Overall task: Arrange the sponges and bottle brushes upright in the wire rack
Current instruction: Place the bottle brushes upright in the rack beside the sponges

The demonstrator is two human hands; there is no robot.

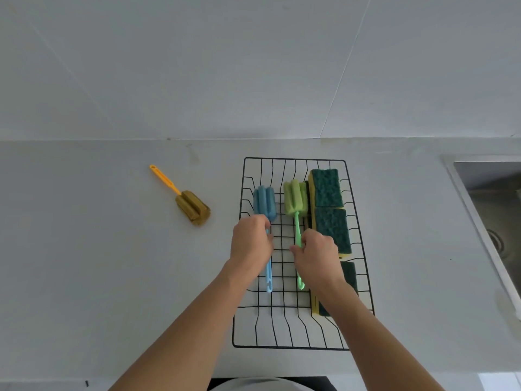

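Note:
A black wire rack (358, 221) lies on the grey counter. Along its right side stand three yellow sponges with dark green scouring faces (327, 189), set on edge in a row; my right forearm hides part of the nearest one. My left hand (251, 244) grips the handle of a blue bottle brush (264, 203) inside the rack's left part. My right hand (315, 253) grips the handle of a green bottle brush (294, 197) in the middle, beside the sponges. A third brush, orange-handled with an olive-yellow sponge head (193, 207), lies flat on the counter left of the rack.
A steel sink (493, 198) is set into the counter at the far right. A pale tiled wall (253, 66) rises behind the counter. The counter's front edge runs along the bottom of the view, with a white round object (253, 385) below it.

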